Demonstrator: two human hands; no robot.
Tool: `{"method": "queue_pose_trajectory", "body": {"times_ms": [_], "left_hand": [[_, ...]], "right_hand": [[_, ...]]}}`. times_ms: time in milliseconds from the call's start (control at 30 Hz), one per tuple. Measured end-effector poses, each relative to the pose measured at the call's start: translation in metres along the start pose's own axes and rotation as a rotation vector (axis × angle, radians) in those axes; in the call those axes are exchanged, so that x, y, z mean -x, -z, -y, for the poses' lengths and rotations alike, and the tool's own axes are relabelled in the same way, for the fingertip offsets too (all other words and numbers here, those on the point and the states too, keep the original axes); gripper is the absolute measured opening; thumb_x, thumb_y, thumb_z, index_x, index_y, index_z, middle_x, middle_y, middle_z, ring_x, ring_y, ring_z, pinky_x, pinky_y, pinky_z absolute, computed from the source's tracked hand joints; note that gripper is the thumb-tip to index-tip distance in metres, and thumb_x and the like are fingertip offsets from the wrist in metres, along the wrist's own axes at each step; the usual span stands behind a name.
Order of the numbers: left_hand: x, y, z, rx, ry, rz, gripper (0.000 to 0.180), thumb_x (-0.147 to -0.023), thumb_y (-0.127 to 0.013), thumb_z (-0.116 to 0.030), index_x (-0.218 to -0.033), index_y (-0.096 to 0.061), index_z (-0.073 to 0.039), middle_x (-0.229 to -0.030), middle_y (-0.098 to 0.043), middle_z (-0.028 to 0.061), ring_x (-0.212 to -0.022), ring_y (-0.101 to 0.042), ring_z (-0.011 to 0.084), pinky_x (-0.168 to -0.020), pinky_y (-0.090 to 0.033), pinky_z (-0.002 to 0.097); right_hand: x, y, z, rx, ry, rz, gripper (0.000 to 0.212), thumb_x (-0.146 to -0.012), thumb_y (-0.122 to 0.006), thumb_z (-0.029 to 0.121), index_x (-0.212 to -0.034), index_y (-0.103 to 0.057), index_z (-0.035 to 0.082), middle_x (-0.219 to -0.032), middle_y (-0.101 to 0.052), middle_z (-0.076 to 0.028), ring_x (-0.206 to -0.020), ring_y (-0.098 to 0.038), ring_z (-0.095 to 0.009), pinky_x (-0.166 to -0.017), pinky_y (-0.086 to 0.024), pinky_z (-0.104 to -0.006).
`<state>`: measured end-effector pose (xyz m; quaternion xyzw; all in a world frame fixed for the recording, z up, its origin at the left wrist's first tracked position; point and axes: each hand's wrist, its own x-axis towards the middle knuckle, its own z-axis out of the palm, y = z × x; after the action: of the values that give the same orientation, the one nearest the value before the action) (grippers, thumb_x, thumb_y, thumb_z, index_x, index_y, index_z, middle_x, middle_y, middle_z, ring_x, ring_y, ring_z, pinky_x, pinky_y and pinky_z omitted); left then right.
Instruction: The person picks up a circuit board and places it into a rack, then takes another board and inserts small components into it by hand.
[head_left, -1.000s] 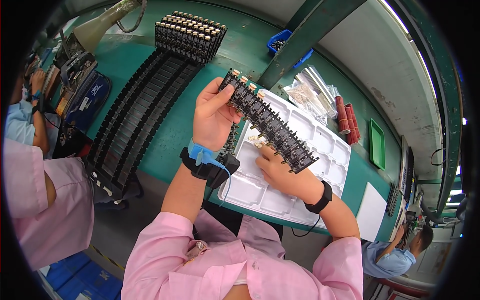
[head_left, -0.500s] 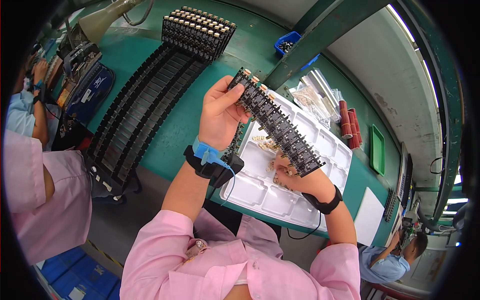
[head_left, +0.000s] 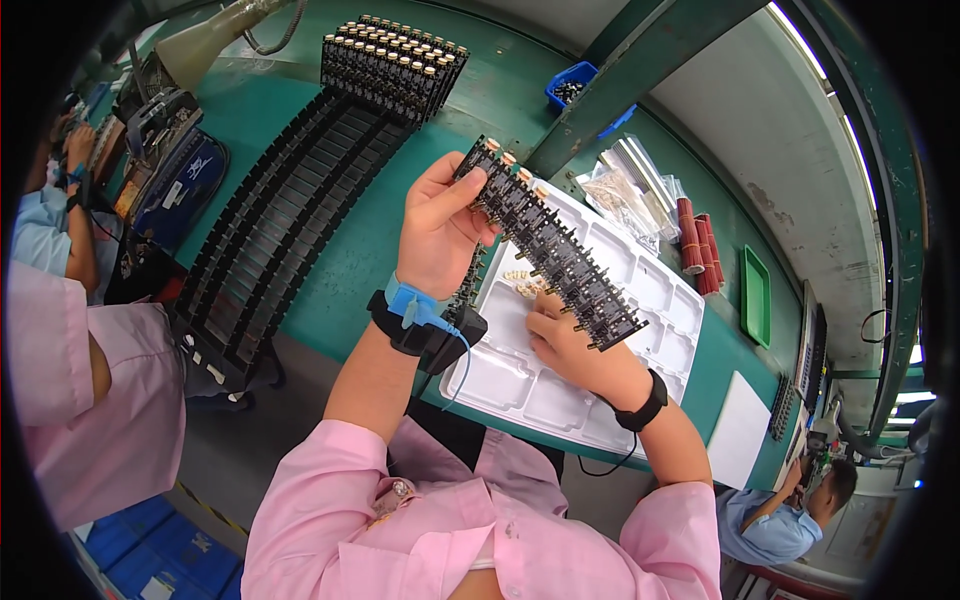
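My left hand (head_left: 438, 225) grips the upper left end of a long black circuit board panel (head_left: 555, 250), thumb on its face. The panel slants down to the right, held above a white compartment tray (head_left: 490, 378). Several round, pale gold-topped parts (head_left: 524, 178) stand along the panel's upper left end. Under the panel, my right hand (head_left: 585, 352) reaches into the tray with curled fingers. Its fingertips are beside a small pile of pale gold-coloured parts (head_left: 518, 280), and the panel partly hides them. What those fingers hold, if anything, does not show.
At the left stands a long black slotted rack (head_left: 290, 190), with upright boards (head_left: 395, 65) massed behind it. Plastic bags (head_left: 630, 195), red bundles (head_left: 690, 240), a green tray (head_left: 756, 298) and a blue bin (head_left: 572, 82) lie beyond the tray. A green post (head_left: 600, 105) rises nearby. Co-workers sit either side.
My right hand has shifted away from me and a little left, toward the pile. Pale parts seen around its fingers before are out of sight. My left hand and the panel are nearly still.
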<state>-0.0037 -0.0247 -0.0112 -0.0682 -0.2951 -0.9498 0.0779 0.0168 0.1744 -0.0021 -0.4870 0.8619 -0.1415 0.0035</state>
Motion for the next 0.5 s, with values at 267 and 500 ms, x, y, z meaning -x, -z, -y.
{"method": "queue_pose_trajectory", "body": {"times_ms": [267,500], "left_hand": [[0.002,0.0,0.0,0.01,-0.01,-0.016,0.014,-0.084,-0.044,-0.01,-0.093,-0.052,-0.003,-0.084,-0.061,0.0094,-0.067,-0.059,0.0115,-0.045,-0.04,0.0184],[0.001,0.001,-0.001,0.007,-0.007,-0.003,0.013,-0.083,-0.045,-0.01,-0.091,-0.053,-0.003,-0.083,-0.06,0.009,-0.064,-0.057,0.0105,-0.045,-0.04,0.0184]], "right_hand": [[-0.003,0.007,-0.002,-0.003,-0.026,0.111,0.008,-0.064,-0.054,0.005,-0.069,-0.049,0.004,-0.072,-0.048,-0.008,-0.067,-0.052,-0.027,-0.06,-0.041,-0.0345],[0.007,0.02,-0.009,-0.198,-0.204,0.099,0.008,-0.062,-0.055,0.002,-0.07,-0.052,0.004,-0.077,-0.052,-0.01,-0.068,-0.052,-0.028,-0.061,-0.043,-0.0351]]}}
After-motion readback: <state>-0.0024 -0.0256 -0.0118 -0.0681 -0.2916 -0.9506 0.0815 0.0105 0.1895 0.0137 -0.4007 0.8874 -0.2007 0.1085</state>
